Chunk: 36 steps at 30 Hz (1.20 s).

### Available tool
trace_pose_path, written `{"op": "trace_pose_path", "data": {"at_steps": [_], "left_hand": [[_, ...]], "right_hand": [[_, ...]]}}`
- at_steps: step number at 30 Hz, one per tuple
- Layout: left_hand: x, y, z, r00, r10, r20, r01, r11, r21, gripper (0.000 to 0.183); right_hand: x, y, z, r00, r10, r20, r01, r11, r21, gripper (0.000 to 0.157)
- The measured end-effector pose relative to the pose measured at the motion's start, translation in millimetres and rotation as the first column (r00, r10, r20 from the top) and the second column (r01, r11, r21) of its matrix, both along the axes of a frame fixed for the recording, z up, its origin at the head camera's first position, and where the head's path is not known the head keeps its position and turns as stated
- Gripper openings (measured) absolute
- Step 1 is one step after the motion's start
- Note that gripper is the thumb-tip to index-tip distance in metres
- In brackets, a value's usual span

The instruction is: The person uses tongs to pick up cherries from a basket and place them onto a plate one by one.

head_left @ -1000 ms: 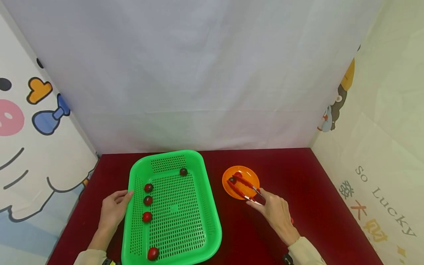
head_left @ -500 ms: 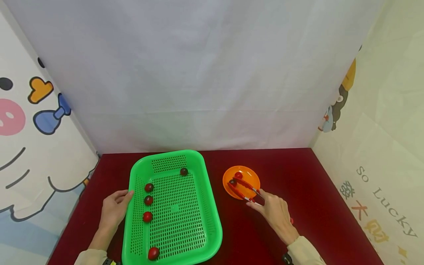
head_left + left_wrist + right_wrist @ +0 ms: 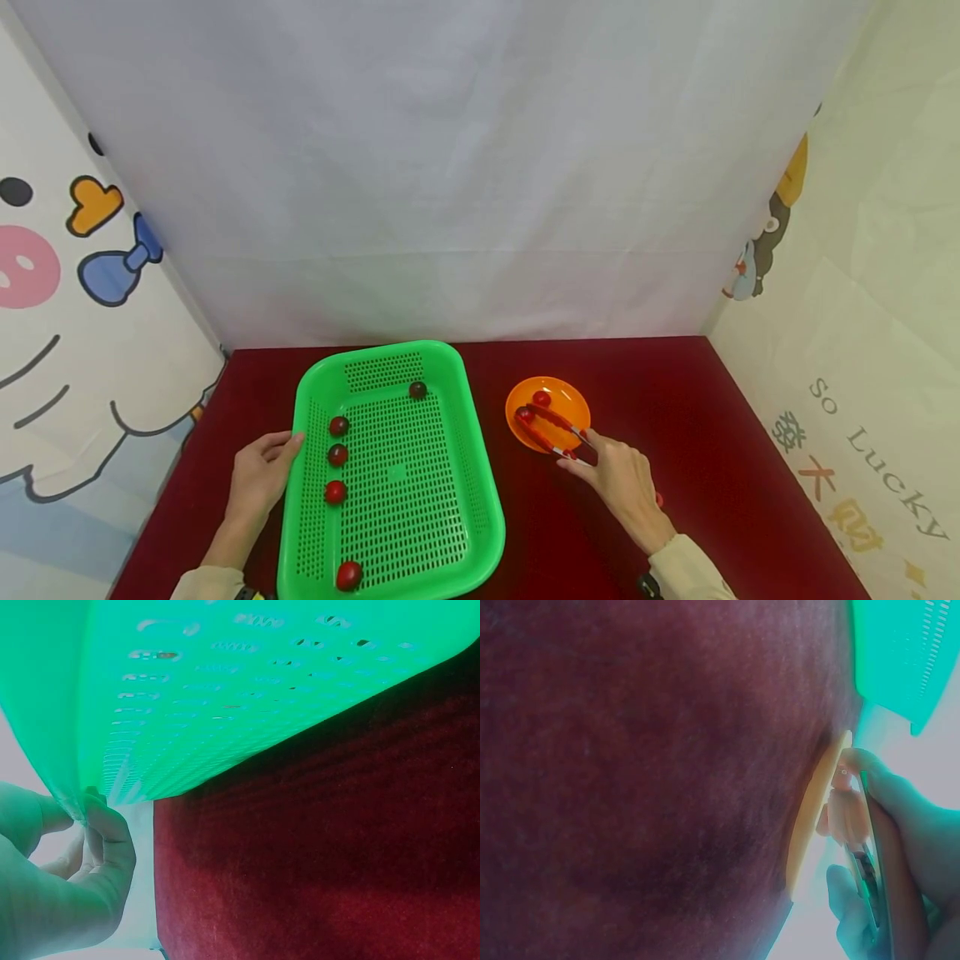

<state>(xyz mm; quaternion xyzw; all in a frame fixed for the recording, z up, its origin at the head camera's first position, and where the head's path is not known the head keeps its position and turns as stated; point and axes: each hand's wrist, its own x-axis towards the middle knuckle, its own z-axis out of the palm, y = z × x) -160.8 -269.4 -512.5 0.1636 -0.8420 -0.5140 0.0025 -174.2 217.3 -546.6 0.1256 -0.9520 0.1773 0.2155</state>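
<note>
A green perforated basket (image 3: 405,533) stands at the left of the table, with several dark and red cherry tomatoes (image 3: 335,492) in it. At its left rim is my left hand (image 3: 255,483); in the left wrist view the thumb and fingers pinch the rim. My right hand (image 3: 626,492) grips red-tipped tongs (image 3: 536,436) over an orange plate (image 3: 573,404). Between the tong tips lies a dark red cherry tomato (image 3: 525,413), close over the plate. Another red tomato (image 3: 542,398) sits on the plate just behind the upper tong arm.
Dark red cloth (image 3: 720,467) covers the table. A plain white sheet (image 3: 465,167) hangs along the back, and printed cloths (image 3: 840,417) stand at both sides. The plate is to the right of the basket, with a strip of table between them.
The tong tips have shifted slightly toward me, uncovering the red tomato behind. The tomato between the tips has turned and shows a redder side. My left hand stays at the rim.
</note>
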Motion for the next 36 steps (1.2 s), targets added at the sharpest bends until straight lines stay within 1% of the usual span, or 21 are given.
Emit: {"op": "trace_pose_path", "data": {"at_steps": [8, 18, 24, 33, 36], "left_hand": [[-0.6, -0.3, -0.6, 1.0, 0.0, -0.002, 0.0, 1.0, -0.012, 0.055], [-0.6, -0.4, -1.4, 1.0, 0.002, -0.001, -0.002, 1.0, -0.015, 0.055], [-0.4, 0.2, -0.6, 1.0, 0.001, 0.0, -0.001, 1.0, -0.022, 0.055], [0.0, -0.1, -0.6, 1.0, -0.003, 0.004, 0.003, 1.0, -0.01, 0.056], [-0.2, -0.4, -0.5, 1.0, -0.004, 0.007, 0.004, 1.0, -0.008, 0.057]], "right_hand": [[-1.1, 0.0, 0.3, 1.0, -0.003, 0.024, 0.003, 1.0, -0.004, 0.06], [-2.6, -1.2, 3.5, 1.0, -0.001, 0.021, 0.001, 1.0, -0.005, 0.06], [-4.3, -2.0, 8.2, 1.0, 0.011, -0.003, -0.011, 1.0, 0.002, 0.06], [-9.0, -5.2, 18.5, 0.999, 0.019, -0.048, -0.019, 1.0, 0.007, 0.058], [-11.3, -6.3, 22.2, 0.999, 0.024, -0.045, -0.023, 1.0, 0.006, 0.058]]}}
